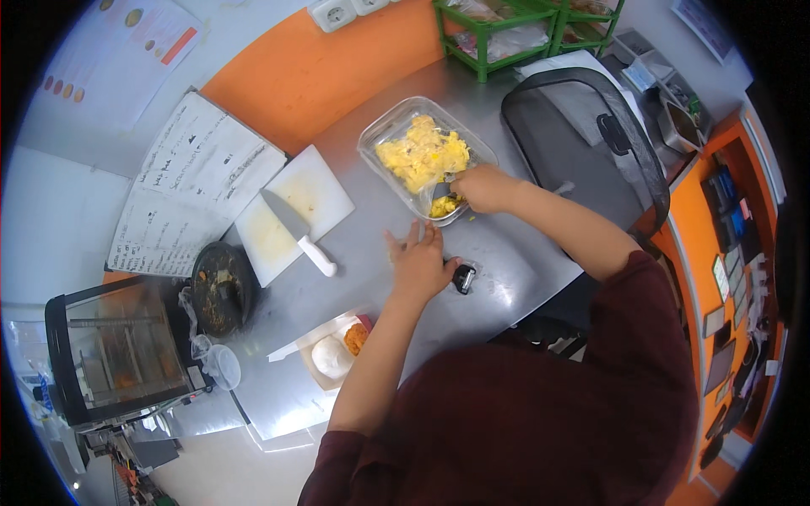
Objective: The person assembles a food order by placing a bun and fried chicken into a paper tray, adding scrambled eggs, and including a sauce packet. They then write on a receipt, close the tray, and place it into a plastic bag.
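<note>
I have my right grip clasping a grey utensil in crumbly yellow food inside a clear rectangular container; my left grip splays, released, beside it.

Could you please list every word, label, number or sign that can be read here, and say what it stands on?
Whiteboard: rows of dark handwriting, mostly too small or smudged; I am not copying any wording.
Wall poster, upper left: small print, too small and blurred to read.
Glass container and knife: no lettering that I can make out.
</note>
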